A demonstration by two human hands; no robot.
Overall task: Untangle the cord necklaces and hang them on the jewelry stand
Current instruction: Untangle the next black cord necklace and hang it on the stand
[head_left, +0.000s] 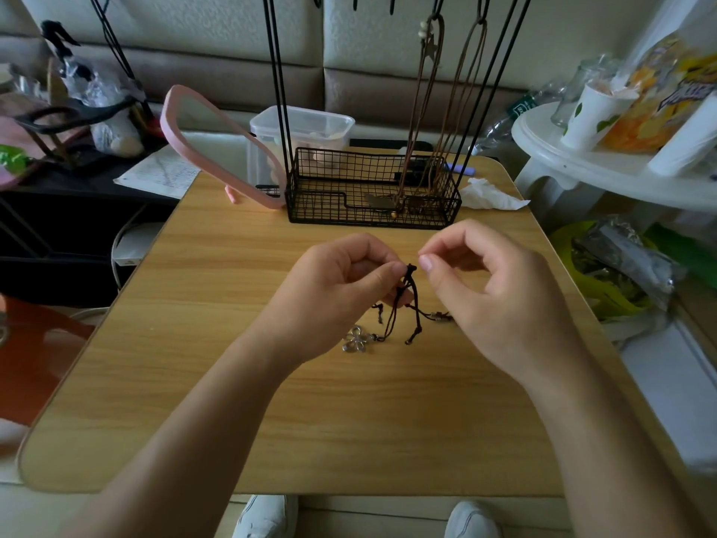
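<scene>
Dark cords | L hand pinches top | R hand beside, grip unclear

A light wood-grain bench with rounded corners stands before a padded backrest of cream and brown panels. A white plastic side table sits close on its right and a dark low shelf on its left. The light is soft, even and rather dim.

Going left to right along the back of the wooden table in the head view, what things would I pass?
Pink mirror, jewelry stand's black wire basket, crumpled tissue, white paper cup on the side stool.
</scene>
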